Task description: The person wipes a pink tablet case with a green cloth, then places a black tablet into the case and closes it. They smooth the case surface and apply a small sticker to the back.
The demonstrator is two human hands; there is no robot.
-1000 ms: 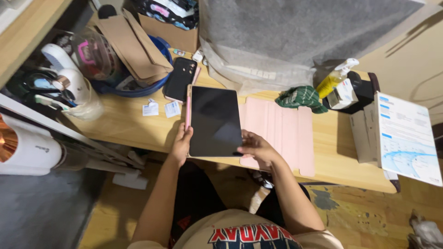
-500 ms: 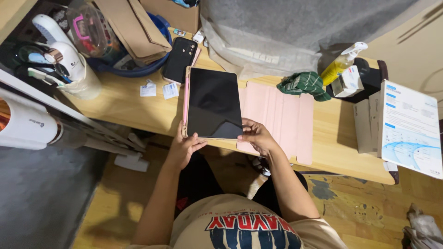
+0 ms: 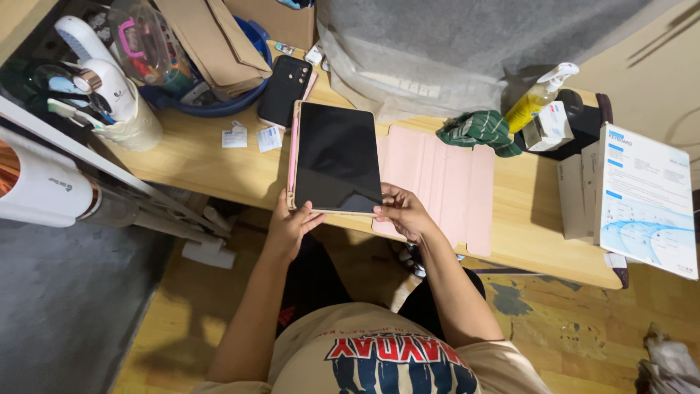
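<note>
Head view: the left hand [image 3: 290,226] and right hand [image 3: 403,213] both have fingers closed on the dark tablet's [image 3: 337,157] near corners at the tabletop's [image 3: 211,171] front edge, its pink cover [image 3: 445,182] lying open.

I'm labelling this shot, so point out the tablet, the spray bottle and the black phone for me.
tablet [image 3: 337,157], head view, middle of its dark screen.
spray bottle [image 3: 531,106], head view, on its yellow body.
black phone [image 3: 284,92], head view, middle of its back.
</note>
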